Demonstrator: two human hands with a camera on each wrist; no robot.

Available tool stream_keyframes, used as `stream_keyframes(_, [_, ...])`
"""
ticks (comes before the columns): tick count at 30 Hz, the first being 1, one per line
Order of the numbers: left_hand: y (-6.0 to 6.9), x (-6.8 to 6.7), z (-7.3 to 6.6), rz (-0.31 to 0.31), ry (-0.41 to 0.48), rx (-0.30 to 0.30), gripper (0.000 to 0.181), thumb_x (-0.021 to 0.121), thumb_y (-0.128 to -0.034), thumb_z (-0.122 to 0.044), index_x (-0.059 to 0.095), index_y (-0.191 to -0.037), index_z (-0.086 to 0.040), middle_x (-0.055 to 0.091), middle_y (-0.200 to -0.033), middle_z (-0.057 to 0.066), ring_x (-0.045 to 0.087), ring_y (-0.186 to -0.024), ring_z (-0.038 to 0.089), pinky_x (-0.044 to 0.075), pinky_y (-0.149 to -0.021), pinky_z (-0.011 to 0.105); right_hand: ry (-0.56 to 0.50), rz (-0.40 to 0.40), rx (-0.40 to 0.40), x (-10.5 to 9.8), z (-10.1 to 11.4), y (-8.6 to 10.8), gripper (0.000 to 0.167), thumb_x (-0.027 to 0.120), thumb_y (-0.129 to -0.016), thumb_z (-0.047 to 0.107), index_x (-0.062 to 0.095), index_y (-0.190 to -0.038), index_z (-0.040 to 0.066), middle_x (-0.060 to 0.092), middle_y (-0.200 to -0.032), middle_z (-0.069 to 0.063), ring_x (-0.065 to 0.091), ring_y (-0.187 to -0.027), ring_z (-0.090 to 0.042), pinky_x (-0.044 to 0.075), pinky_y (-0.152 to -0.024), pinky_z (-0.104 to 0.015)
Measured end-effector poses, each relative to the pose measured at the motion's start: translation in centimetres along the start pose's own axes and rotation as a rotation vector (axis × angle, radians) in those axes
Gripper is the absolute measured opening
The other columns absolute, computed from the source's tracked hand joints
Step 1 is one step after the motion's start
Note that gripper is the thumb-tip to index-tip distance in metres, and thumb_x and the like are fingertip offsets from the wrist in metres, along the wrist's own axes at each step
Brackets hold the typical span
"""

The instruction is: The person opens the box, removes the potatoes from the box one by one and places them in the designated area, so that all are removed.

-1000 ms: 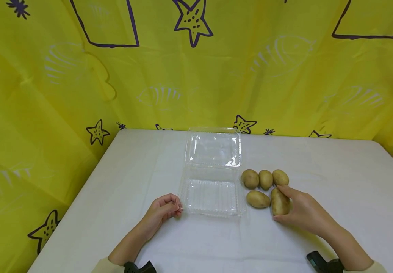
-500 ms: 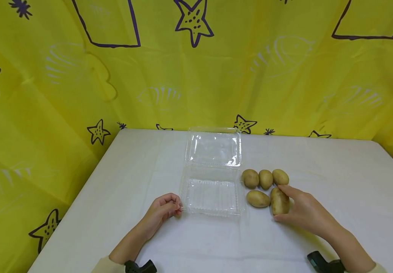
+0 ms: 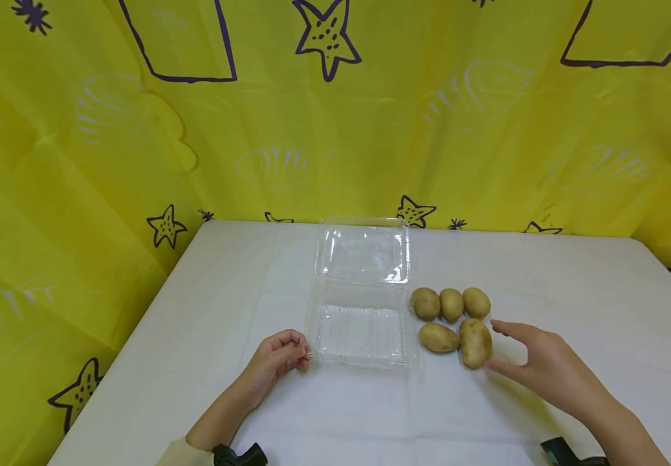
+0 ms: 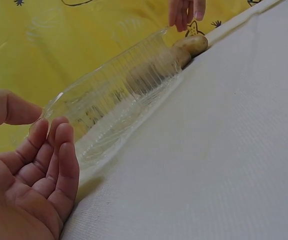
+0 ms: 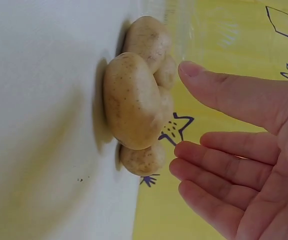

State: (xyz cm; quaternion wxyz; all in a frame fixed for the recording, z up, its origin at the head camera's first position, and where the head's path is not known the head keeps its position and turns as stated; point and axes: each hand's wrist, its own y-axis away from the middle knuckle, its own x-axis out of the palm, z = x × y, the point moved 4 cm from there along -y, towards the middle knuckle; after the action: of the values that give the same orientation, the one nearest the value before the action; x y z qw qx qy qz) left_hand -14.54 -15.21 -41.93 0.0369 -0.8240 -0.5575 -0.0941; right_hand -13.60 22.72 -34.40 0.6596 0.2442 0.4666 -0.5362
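A clear plastic clamshell container [image 3: 361,359] lies on the table with its lid [image 3: 363,252] folded back, away from the person. The left hand [image 3: 277,359] pinches the near left corner of its rim between thumb and index finger, as the left wrist view shows. To the right of the container several potatoes sit in two rows. The closest to the right hand is a long potato [image 3: 476,343], lying beside an oval potato [image 3: 438,338]. The right hand [image 5: 244,150] is just right of the long potato, thumb and fingers apart, holding nothing.
The back row of potatoes holds a round potato [image 3: 425,303], a smaller potato [image 3: 451,305] and a third potato [image 3: 477,302]. A white table [image 3: 242,272] runs back to a yellow patterned curtain [image 3: 335,142].
The right hand has let go of the long potato and moved off to the right, its fingers now apart from it. The left hand stays at the container's corner.
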Motion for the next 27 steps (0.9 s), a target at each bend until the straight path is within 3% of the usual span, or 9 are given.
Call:
stream_keyframes(8, [-0.3,0.3,0.1,-0.016,0.021,-0.012,0.004,0.049,-0.0876,-0.003,0.052,-0.085,-0.004,0.055,-0.082,0.005,0.055,-0.076,0.013,0.047,-0.071,0.024,-0.013,0.011,0.036,0.0,-0.5,0.7,0.052,0.074,-0.076,0.030,0.060,-0.113,-0.005,0.062,-0.107,-0.019,0.055,-0.101,-0.040,0.042,-0.080,-0.055])
stream_keyframes(14, [-0.7,0.3,-0.2,-0.077,0.053,-0.084,0.007,0.048,-0.0872,-0.005,0.053,-0.084,-0.006,0.056,-0.081,0.004,0.054,-0.073,0.012,0.046,-0.068,0.023,-0.013,0.022,0.062,-0.1,-0.7,0.8,0.046,0.069,-0.081,0.029,0.061,-0.111,-0.005,0.063,-0.105,-0.018,0.056,-0.098,-0.038,0.044,-0.076,-0.054])
stream_keyframes(21, [-1.2,0.3,-1.6,-0.129,0.165,-0.148,0.013,0.044,-0.0881,-0.005,0.055,-0.081,-0.007,0.055,-0.079,0.003,0.052,-0.068,0.011,0.044,-0.063,0.021,-0.011,0.033,0.061,-0.4,-0.7,0.4,0.044,0.067,-0.083,0.029,0.061,-0.110,-0.006,0.063,-0.105,-0.019,0.057,-0.097,-0.038,0.047,-0.073,-0.052])
stream_keyframes(27, [-2.1,0.3,-3.0,-0.119,0.128,-0.140,0.016,0.043,-0.0895,-0.006,0.056,-0.080,-0.008,0.055,-0.077,0.002,0.051,-0.068,0.010,0.043,-0.062,0.020,-0.011,0.046,0.080,-0.2,-1.0,0.6,0.045,0.066,-0.084,0.030,0.061,-0.110,-0.006,0.063,-0.106,-0.019,0.056,-0.100,-0.039,0.046,-0.075,-0.054])
